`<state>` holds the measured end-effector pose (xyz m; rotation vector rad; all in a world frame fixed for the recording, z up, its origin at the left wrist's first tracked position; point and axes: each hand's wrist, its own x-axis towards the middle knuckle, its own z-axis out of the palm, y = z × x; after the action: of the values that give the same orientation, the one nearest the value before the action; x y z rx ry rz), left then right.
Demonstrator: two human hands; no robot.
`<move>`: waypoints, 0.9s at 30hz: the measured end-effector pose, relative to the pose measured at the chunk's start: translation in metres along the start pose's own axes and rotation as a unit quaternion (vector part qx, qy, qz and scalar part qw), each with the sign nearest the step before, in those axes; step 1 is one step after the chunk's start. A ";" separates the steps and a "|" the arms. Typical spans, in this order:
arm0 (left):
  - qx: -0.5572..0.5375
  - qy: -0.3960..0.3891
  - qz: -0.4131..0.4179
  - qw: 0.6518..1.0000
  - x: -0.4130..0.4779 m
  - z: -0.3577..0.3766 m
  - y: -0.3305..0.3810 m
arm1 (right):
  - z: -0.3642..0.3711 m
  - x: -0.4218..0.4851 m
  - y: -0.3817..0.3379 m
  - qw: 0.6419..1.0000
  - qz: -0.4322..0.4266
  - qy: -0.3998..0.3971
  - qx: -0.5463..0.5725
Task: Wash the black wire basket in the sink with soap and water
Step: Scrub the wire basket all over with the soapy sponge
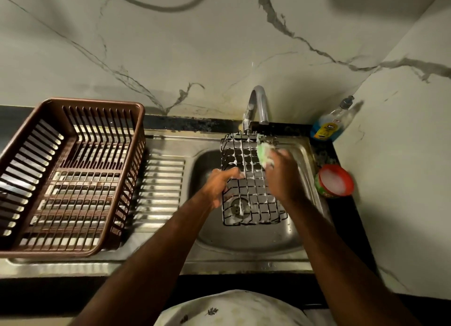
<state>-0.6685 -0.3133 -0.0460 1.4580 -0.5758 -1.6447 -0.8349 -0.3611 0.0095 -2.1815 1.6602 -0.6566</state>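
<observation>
The black wire basket (251, 194) stands tilted over the steel sink (246, 242), streaked with white foam. My left hand (220, 185) grips its left edge, thumb across the wires. My right hand (280, 177) holds a soapy green scrubber (264, 155) against the basket's upper right part. The drain shows through the wires near the basket's lower left corner.
The tap (256, 106) arches over the basket's far end. A dish soap bottle (333, 122) stands at the back right corner and a red-rimmed tub of soap (335, 180) sits right of the sink. A brown plastic dish rack (68, 174) fills the drainboard on the left.
</observation>
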 end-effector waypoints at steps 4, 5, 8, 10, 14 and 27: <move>-0.074 0.021 -0.045 0.996 -0.004 -0.005 0.001 | -0.001 -0.052 -0.003 0.995 0.008 -0.082 0.052; -0.075 0.036 -0.046 0.995 -0.002 -0.007 -0.001 | -0.003 -0.060 -0.002 0.994 0.016 -0.091 0.056; -0.060 0.083 -0.051 0.994 -0.003 -0.009 -0.003 | -0.007 -0.070 -0.003 0.991 0.044 -0.104 0.074; -0.055 0.102 -0.042 0.992 -0.006 -0.002 -0.002 | -0.007 -0.070 -0.004 0.987 0.075 -0.111 0.084; -0.007 0.130 0.009 0.991 -0.012 0.016 0.003 | -0.012 -0.061 -0.014 0.897 0.259 -0.130 0.333; 0.305 0.145 0.089 0.937 -0.021 0.021 -0.001 | -0.035 -0.038 -0.003 0.580 0.479 -0.034 0.658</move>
<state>-0.6898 -0.2993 -0.0298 1.9764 -1.0741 -1.1190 -0.8599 -0.3229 0.0343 -0.1468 1.2050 -0.9114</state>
